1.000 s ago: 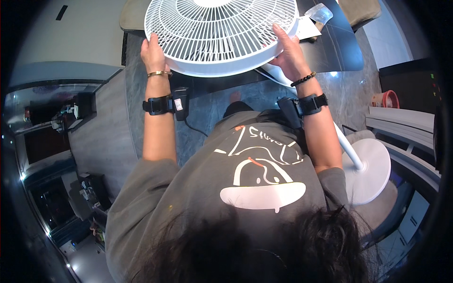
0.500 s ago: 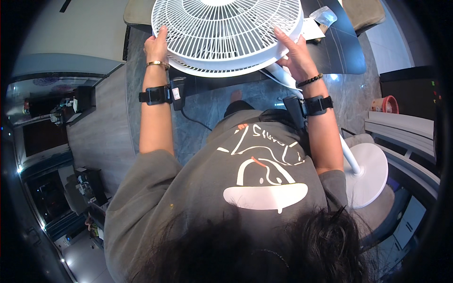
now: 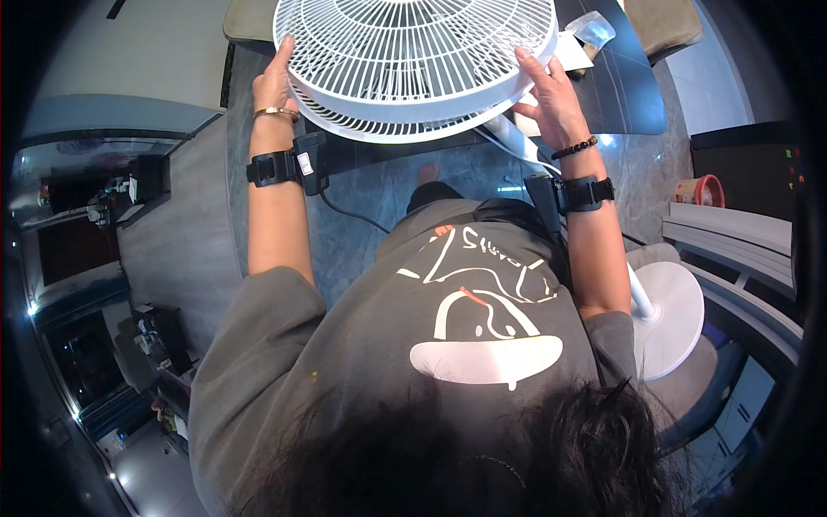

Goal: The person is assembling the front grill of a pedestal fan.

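Note:
A white round fan grille (image 3: 413, 110) is held between my two hands at the top of the view, its upper part cut off by the picture's edge. My left hand (image 3: 274, 86) grips its left rim, thumb on top and fingers mostly hidden underneath. At the right rim my right hand (image 3: 553, 102) has its thumb over the edge and its fingers curled below. Under this front grille lies the white rear grille (image 3: 370, 132), with a gap showing along the near side. A white fan stand's pole (image 3: 639, 293) and round base (image 3: 676, 319) lie tilted to the right.
Beneath the fan is a dark table (image 3: 633, 99), bearing a white paper (image 3: 573, 53) and a clear plastic bag (image 3: 591, 30). Beige chairs (image 3: 672, 24) stand beyond. A red-rimmed container (image 3: 711, 191) is at the far right. Black straps with devices circle both my wrists.
The front grille has shifted up and away from the rear grille, widening the gap between them, mostly at the left. Both hands moved slightly outward with it.

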Demonstrator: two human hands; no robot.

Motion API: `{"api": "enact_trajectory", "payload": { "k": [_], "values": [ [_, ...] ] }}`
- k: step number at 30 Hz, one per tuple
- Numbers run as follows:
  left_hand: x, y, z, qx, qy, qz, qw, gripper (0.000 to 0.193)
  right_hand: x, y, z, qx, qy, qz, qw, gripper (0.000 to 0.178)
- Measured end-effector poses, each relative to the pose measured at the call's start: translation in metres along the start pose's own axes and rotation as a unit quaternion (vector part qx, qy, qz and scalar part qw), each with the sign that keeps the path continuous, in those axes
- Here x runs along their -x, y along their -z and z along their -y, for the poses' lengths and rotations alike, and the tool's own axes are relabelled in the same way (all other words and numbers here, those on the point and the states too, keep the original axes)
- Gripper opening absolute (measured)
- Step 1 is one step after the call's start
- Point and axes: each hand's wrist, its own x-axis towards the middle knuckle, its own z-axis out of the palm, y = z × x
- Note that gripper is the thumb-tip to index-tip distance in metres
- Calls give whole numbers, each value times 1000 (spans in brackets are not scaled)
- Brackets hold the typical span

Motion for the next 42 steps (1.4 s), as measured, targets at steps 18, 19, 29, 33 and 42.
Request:
{"api": "enact_trajectory", "payload": {
  "k": [18, 19, 29, 33, 42],
  "values": [
    [16, 14, -6, 108, 1, 128, 986, 37, -5, 10, -1, -20, -4, 44, 999, 52],
    [17, 16, -6, 96, -3, 121, 988, 37, -4, 9, -1, -21, -5, 46, 999, 52],
    [22, 23, -5, 36, -23, 113, 993, 42, 4, 5, 3, -1, 3, 42, 999, 54],
    [40, 21, -8, 41, -57, 124, 990, 42, 7, 5, -1, 8, 14, 44, 999, 52],
    [39, 15, 7, 45, -89, 78, 992, 43, 2, 1, 1, 25, 34, 34, 999, 54]
  ]
}}
